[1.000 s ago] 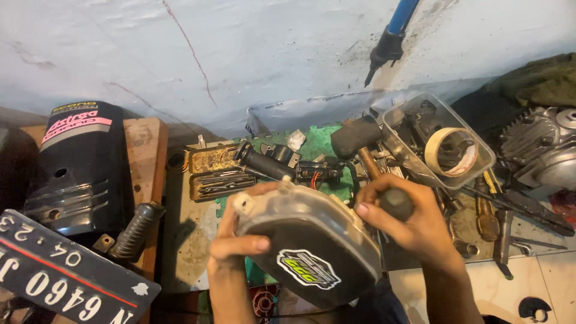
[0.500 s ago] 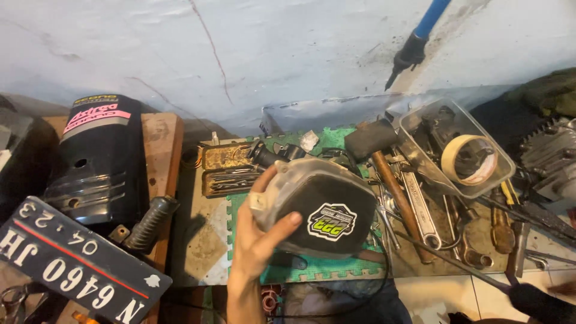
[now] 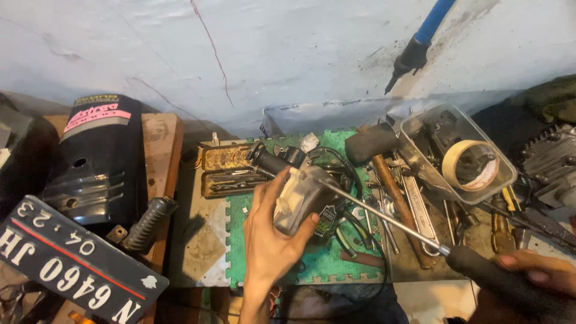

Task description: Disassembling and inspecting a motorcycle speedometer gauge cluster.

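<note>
Crowded on every side, the worktop (image 3: 198, 252) leaves open room only on the green mat (image 3: 327, 258) at 6 o'clock. Over the mat, the left hand (image 3: 270, 237) rises from 6 o'clock, fingers (image 3: 267, 192) and thumb wrapped around a grey engine cover (image 3: 300, 198). At 4 o'clock the right hand (image 3: 537, 273) grips a screwdriver (image 3: 432, 243), its fingers curled round the black handle, shaft tip at the cover. At 2 o'clock a clear tub (image 3: 420, 156) holds a tape roll (image 3: 471, 165) and dark parts. A mallet (image 3: 384, 162) lies just beside it.
</note>
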